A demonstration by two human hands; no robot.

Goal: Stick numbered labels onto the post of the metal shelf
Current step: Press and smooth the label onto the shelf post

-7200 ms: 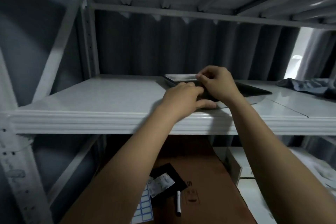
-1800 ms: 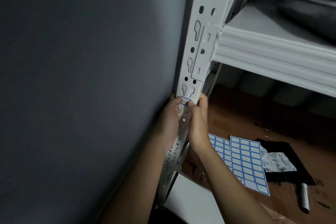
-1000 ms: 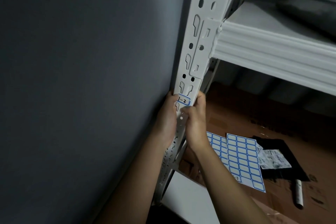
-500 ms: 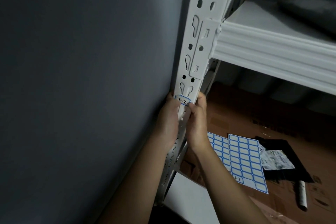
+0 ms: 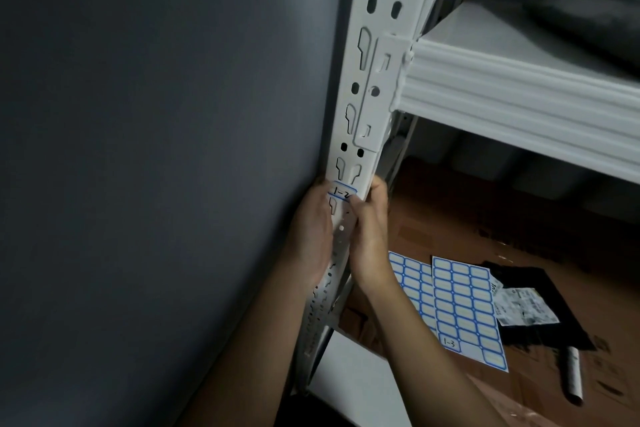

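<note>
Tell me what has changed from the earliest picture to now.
Both hands left the dark tray on the shelf and came down to the white post. The left hand and right hand now clasp it and press a blue-edged label onto its front. Over the last two seconds the grip, label sheets and marker stayed put.

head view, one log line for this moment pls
step: pressing blue-bordered white label onto white slotted metal post | left hand: on post | right hand: on post | blue-bordered label sheets: on cardboard
</note>
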